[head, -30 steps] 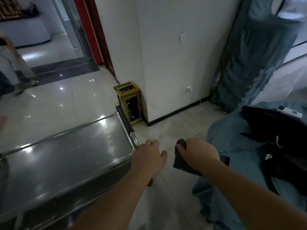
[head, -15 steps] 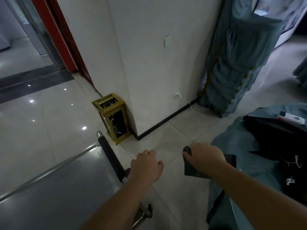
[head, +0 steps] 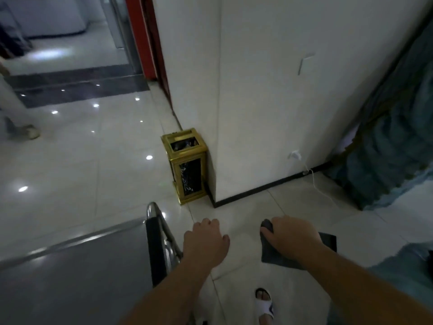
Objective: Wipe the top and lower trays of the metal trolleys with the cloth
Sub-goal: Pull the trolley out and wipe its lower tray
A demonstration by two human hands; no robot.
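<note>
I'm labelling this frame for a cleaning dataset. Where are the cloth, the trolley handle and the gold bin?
cloth [head: 276, 254]: head view, on the dark fabric under the right hand.
trolley handle [head: 155, 249]: head view, on its black grip.
gold bin [head: 190, 177]: head view, on its dark front panel.

The trolley's top tray [head: 77, 275] lies near left, its handle [head: 155, 242] along its right edge. Just right of the handle is the left hand [head: 205, 242], and farther right the right hand [head: 293, 240] on the cloth [head: 278, 256]. A bin [head: 187, 165] stands farther off against the wall corner [head: 257, 113], with 1 sandalled foot [head: 264, 303] nearest.
</note>
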